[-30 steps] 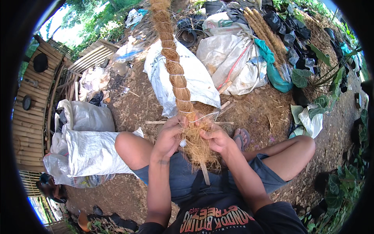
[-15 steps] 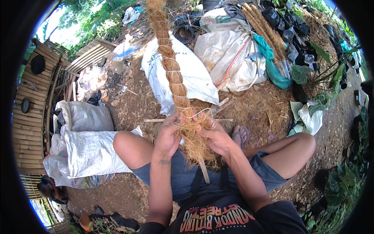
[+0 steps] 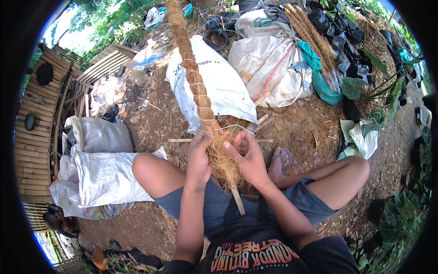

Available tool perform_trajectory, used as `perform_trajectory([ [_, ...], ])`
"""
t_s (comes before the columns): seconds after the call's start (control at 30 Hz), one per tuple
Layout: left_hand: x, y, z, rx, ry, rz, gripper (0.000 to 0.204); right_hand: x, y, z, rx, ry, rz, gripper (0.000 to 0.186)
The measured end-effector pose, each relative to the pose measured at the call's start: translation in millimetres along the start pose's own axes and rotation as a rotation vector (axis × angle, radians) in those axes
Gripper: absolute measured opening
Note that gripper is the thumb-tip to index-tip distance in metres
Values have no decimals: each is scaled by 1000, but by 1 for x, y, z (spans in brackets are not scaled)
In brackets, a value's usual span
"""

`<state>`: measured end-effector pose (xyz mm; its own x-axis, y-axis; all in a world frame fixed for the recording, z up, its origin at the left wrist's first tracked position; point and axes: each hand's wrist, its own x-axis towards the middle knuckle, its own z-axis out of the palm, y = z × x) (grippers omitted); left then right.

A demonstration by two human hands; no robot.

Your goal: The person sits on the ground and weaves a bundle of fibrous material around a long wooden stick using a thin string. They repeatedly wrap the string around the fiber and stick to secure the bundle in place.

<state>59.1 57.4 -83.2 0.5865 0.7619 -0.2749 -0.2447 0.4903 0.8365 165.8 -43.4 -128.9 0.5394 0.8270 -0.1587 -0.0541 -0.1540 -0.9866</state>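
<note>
The long, brown, fibre-wrapped pole (image 3: 193, 77), slanting up from the lap (image 3: 212, 208), should handle light and stiff (its shaggy end (image 3: 221, 166) soft) and is best held where bound, the left hand (image 3: 199, 157) clasping its side, the right hand (image 3: 250, 160) seemingly pinching thin white cord (image 3: 235, 126).

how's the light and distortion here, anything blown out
Head view: glare whitens the upper left, beside the green leafy foliage; head view: the brown bamboo slats bow along the fisheye rim; head view: the brown fibre-wrapped pole looks sharp enough to show its white cord bindings.
</note>
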Motion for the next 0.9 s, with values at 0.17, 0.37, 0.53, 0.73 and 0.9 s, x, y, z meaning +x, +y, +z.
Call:
perform_trajectory([
  [0.17,2,1,6,104,73,26,24,-14,-22,-1,132,-83,-52,58],
  [0.37,-1,8,9,181,93,8,23,-19,-41,-3,-173,-82,-134,62],
  [0.53,-2,7,11,195,94,18,23,-14,-48,4,-189,21,-187,64],
  [0.73,1,7,7,243,34,60,22,-7,-60,-2,-216,28,-273,47],
  [0.9,2,8,4,293,8,58,31,-8,-66,-6,-267,11,-233,38],
])
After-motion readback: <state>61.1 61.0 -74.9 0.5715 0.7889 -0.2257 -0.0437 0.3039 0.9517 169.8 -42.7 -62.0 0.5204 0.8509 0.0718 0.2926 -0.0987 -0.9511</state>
